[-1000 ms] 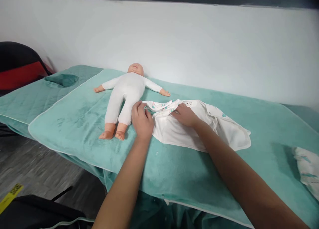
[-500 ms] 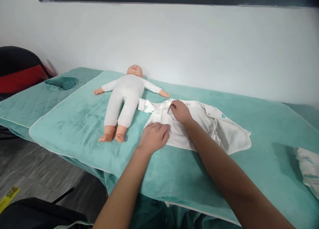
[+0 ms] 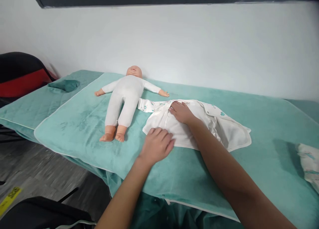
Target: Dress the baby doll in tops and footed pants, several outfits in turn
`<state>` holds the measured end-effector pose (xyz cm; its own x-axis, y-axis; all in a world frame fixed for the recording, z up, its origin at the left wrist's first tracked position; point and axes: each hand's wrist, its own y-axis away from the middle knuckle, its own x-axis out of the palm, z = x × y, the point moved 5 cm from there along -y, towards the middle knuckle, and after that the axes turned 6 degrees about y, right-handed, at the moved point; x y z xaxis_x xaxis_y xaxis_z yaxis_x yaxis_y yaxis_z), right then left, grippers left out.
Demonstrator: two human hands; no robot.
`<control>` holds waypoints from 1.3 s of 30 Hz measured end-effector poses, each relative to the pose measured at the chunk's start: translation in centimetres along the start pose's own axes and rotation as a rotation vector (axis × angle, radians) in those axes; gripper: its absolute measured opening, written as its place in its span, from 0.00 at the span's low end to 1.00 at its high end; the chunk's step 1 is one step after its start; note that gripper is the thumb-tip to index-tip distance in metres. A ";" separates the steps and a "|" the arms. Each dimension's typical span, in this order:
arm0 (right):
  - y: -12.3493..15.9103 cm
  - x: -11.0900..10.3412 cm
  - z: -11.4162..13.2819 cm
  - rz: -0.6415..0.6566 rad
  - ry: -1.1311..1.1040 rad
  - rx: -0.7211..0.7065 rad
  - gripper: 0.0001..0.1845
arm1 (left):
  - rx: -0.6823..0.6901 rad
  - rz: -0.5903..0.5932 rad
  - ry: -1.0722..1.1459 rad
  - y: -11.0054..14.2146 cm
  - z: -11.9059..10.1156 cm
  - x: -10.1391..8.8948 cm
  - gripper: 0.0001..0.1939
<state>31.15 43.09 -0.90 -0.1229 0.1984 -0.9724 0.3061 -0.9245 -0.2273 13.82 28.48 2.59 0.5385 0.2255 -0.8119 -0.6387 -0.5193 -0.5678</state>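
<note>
Slid nearer since before, left hand [image 3: 157, 145] flat beside right hand [image 3: 181, 111] (both spread, gripping nothing) on garment [image 3: 199, 126]; could bunch if dragged toward doll [image 3: 124, 96].

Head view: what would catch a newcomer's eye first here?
A doll in white lies on its back, arms spread, at the far left of a teal towel. Just right of it, a white baby garment lies spread out; the left hand presses flat on its near edge, the right hand on its upper part.
</note>
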 end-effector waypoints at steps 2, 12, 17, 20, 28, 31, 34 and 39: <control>0.0 0.3 0.2 0.004 0.022 0.005 0.20 | 0.095 0.103 0.105 -0.1 -1.3 0.6 0.15; 0.0 0.5 0.3 0.041 0.074 0.027 0.22 | -0.087 0.221 0.141 -1.2 -4.7 3.4 0.12; 0.0 0.3 0.1 0.047 0.069 0.055 0.22 | -0.045 0.220 0.158 -0.6 -5.0 3.1 0.11; 0.2 -0.1 0.7 0.029 0.084 0.059 0.21 | -0.043 0.225 0.174 -0.4 -4.9 2.9 0.11; 1.5 -1.6 3.7 -0.042 0.157 0.063 0.21 | 0.009 0.097 0.163 -0.1 -5.3 2.6 0.12; 2.6 -1.7 5.4 -0.059 0.149 0.105 0.23 | 0.058 0.013 0.157 0.0 -5.6 2.1 0.12; 4.3 -1.5 7.4 -0.047 0.120 0.091 0.25 | 0.083 -0.042 0.171 0.2 -5.8 1.8 0.11; 8.6 -2.2 6.8 0.063 -0.256 -0.073 0.31 | 0.102 -0.063 0.183 0.5 -6.0 1.6 0.10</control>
<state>27.60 32.48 -0.40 -0.3335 0.0441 -0.9417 0.3871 -0.9044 -0.1794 17.62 23.65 1.86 0.6642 0.0970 -0.7412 -0.6477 -0.4203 -0.6354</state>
